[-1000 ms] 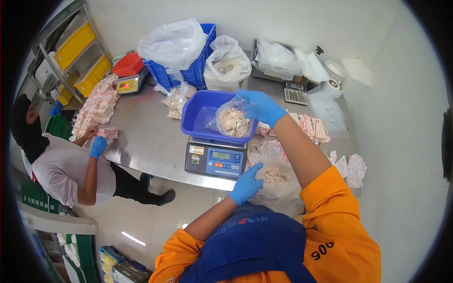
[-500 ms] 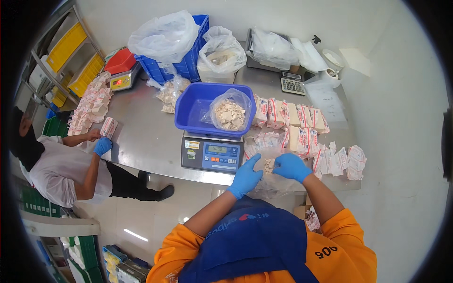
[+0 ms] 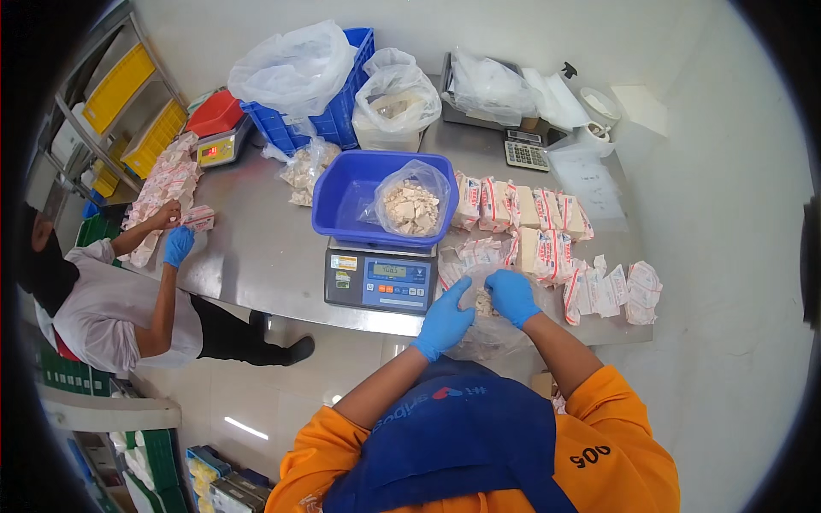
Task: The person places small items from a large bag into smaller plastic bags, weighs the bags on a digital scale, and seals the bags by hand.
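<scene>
A clear plastic bag (image 3: 489, 340) with pale crumbled chunks (image 3: 484, 302) in it lies at the table's near edge. My left hand (image 3: 445, 320), blue-gloved, grips its left side. My right hand (image 3: 513, 297), also gloved, is closed at the bag's upper right rim, its fingertips partly hidden. Just left of them a digital scale (image 3: 379, 280) carries a blue tub (image 3: 344, 201). In that tub sits another open bag with pale chunks (image 3: 412, 209). Past my right hand stand pale blocks in printed paper (image 3: 547, 253), in rows, with loose crumpled wrappers (image 3: 590, 291).
At the left a person (image 3: 128, 299) handles a wrapped block (image 3: 199, 219) beside a heap of similar blocks (image 3: 167, 192). Along the back stand a blue crate (image 3: 340, 115), a white bag-lined container (image 3: 389, 137), a calculator (image 3: 526, 156) and a bag-covered scale (image 3: 492, 90).
My right hand has moved left and slightly up, to the bag's rim nearer my left hand. The co-worker's wrapped block has been lowered onto its side. The view has shifted slightly.
</scene>
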A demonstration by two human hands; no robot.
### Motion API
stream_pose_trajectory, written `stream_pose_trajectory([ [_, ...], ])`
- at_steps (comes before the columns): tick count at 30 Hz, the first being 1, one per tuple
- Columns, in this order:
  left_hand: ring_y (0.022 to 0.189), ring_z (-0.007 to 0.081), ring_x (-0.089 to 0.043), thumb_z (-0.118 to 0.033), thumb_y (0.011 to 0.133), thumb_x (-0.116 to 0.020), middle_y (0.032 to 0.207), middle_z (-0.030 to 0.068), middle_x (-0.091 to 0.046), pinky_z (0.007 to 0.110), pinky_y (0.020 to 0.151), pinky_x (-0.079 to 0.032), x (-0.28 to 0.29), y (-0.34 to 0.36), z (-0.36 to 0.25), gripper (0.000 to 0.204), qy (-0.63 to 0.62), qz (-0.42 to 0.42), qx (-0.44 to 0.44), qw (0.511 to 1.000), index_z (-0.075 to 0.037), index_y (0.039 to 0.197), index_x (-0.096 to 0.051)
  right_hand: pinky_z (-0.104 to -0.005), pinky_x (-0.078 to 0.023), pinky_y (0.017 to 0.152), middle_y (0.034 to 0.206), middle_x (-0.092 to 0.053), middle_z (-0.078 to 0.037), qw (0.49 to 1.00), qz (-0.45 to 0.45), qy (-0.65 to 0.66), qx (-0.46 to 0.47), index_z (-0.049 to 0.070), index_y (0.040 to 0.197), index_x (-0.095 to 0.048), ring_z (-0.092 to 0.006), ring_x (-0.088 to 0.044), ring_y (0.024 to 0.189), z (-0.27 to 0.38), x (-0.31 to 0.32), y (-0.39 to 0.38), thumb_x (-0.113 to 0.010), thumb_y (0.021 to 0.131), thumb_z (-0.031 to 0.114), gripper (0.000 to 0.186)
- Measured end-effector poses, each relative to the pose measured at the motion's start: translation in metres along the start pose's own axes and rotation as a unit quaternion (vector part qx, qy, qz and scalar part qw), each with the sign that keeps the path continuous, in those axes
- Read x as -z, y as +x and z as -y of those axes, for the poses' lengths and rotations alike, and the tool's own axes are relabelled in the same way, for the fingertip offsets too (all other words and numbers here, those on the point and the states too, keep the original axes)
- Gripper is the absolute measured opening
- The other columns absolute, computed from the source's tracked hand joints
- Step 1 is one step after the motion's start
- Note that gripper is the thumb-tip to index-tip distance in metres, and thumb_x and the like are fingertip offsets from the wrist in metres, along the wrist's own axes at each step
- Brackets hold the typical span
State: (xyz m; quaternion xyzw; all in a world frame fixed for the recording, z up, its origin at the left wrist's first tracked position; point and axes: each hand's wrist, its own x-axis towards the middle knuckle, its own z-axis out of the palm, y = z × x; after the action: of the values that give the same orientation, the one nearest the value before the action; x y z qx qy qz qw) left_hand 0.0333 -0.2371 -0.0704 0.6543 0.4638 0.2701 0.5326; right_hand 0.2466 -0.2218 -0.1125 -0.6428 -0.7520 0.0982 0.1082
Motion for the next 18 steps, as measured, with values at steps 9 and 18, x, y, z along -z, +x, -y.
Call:
stream_pose_trajectory([
  [9,0.069,0.0150,-0.062,-0.015,0.084,-0.068,0.135,0.0150,-0.061,0.031,0.073,-0.053,0.049,-0.031,-0.019,0.075,0.012,-0.033,-0.031,0.999,-0.008,0.151,-0.037,-0.0478,-0.055,0.073,0.087,-0.071,-0.015,0.989,0.108,-0.095,-0.020,0.013,0.088,-0.076,-0.0337,-0.070,0.084,0.017,0.066,-0.010,-0.065,0.080,0.021,0.015],
  [18,0.072,0.0046,-0.053,-0.005,0.089,-0.064,0.122,0.0068,-0.065,0.021,0.068,-0.049,0.156,-0.051,-0.011,0.065,-0.118,-0.210,-0.023,0.970,-0.002,0.149,-0.039,-0.0463,-0.055,0.071,0.081,-0.070,-0.015,0.975,0.177,-0.131,0.003,0.010,0.078,-0.075,-0.0335,-0.068,0.078,0.027,0.136,0.006,-0.068,0.075,0.037,0.028],
])
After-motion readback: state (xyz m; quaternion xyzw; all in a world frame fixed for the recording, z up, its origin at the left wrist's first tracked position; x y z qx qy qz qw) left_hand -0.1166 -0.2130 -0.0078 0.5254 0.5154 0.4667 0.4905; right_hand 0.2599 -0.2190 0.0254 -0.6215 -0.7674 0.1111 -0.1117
